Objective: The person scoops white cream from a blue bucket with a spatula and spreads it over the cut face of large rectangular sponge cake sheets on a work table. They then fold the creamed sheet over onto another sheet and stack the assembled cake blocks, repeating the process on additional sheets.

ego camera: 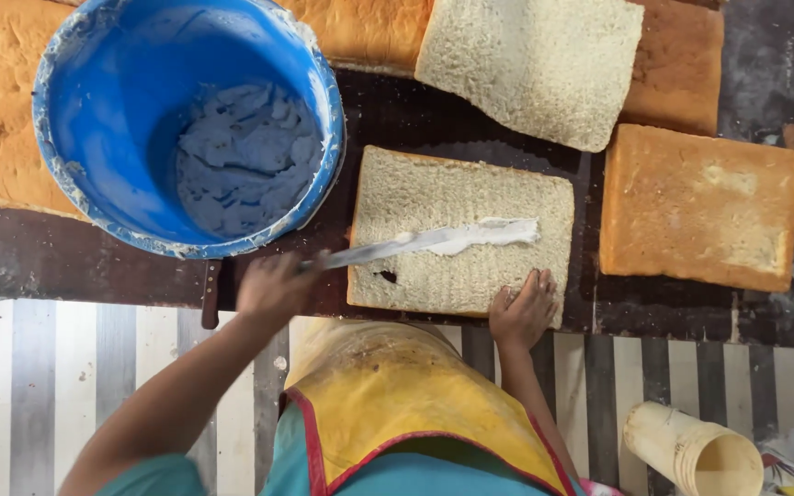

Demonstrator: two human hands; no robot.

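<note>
Fingers of my left hand (273,287) are wrapped tight round the handle of a long knife (415,242); blade lies flat across the pale bread slab (461,234) w/ a streak of white cream (493,232) under its tip. Right hand (523,310) rests flat on the slab's near edge, fingers (538,285) spread a bit, holding nothing. Slab sits on the dark table (66,257), just right of the blue bucket (112,92) w/ cream inside. Brown-crusted slab (698,207) lies to the right, another pale one (533,66) beyond. Yellow apron (397,395) below; cream tub (696,452) on the floor, bottom right.
</note>
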